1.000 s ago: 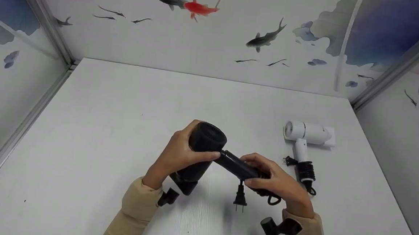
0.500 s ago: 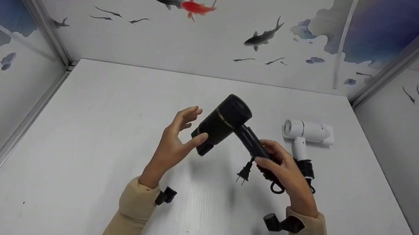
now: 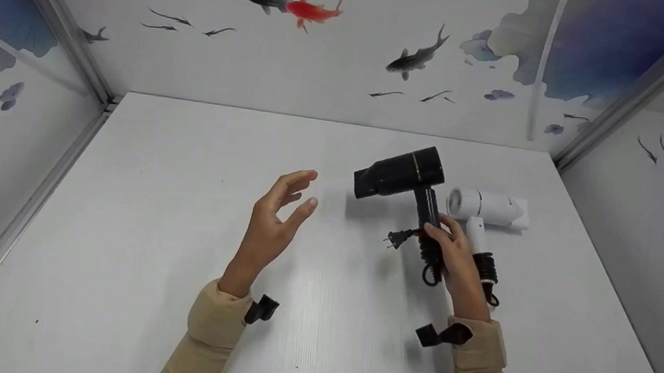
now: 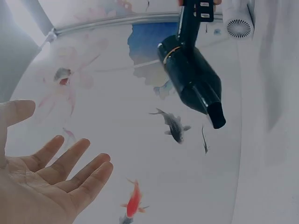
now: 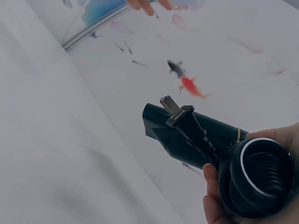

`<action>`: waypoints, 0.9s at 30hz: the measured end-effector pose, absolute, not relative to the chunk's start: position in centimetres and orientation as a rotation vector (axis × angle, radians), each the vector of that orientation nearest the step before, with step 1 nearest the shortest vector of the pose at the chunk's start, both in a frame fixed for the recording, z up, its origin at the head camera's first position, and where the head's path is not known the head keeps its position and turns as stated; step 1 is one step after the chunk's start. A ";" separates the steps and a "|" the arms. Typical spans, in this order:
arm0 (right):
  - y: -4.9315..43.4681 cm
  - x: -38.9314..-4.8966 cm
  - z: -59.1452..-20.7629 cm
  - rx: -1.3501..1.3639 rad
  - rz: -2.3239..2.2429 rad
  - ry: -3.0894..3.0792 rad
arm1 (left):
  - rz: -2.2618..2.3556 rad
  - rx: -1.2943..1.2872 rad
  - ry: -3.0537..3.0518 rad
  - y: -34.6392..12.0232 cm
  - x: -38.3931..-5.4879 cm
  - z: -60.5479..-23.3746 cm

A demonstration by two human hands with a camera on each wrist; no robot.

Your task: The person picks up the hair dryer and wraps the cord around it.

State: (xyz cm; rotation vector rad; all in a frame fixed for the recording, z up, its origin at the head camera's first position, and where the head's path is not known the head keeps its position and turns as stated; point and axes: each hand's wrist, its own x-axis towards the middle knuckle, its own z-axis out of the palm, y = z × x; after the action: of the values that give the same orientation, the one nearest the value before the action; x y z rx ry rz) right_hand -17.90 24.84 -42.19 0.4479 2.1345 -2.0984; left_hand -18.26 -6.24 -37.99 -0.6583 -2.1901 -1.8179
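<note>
A black hair dryer (image 3: 399, 173) with a thin gold ring is held up over the table by my right hand (image 3: 457, 257), whose fingers and thumb grip its handle. Its nozzle points left in the head view. The cord is coiled about the handle's lower part, and the two-pin plug (image 5: 187, 123) sticks out beside it. My left hand (image 3: 272, 223) is in the air left of the dryer, apart from it, with fingers spread and nothing held; the left wrist view shows its palm (image 4: 37, 191). A white hair dryer (image 3: 489, 210) lies on the table just behind my right hand.
The white table (image 3: 193, 201) is enclosed by panels; the back panel (image 3: 328, 65) is printed with fish. A black cord (image 3: 485, 268) is wound around the white dryer's handle. Black wrist mounts (image 3: 261, 309) sit at both sleeves.
My left hand has let go of the black hair dryer's body. My right hand has carried the dryer up and to the right, turning it so the nozzle points left.
</note>
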 end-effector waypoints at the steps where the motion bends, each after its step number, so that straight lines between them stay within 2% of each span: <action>1: 25.0 -18.2 -42.8 0.466 -2.106 2.118 | -1.821 -0.659 -2.193 -6.2 -18.2 -38.0; 8: 26.3 -19.0 -45.6 0.559 -1.956 2.158 | -1.815 -0.661 -2.219 -6.3 -18.1 -38.0; 16: 26.9 -19.5 -47.3 0.519 -1.745 2.396 | -1.806 -0.672 -2.240 -6.5 -18.1 -37.8; 27: 26.9 -19.2 -47.1 0.422 -1.359 2.758 | -1.737 -0.679 -2.310 -6.8 -18.3 -38.1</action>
State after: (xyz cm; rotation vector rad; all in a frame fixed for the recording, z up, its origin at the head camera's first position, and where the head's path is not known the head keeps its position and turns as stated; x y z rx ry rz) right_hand -19.25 26.92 -47.10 0.4219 2.7575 -1.3593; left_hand -18.33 -6.77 -38.12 -0.6791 -2.3096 -1.7368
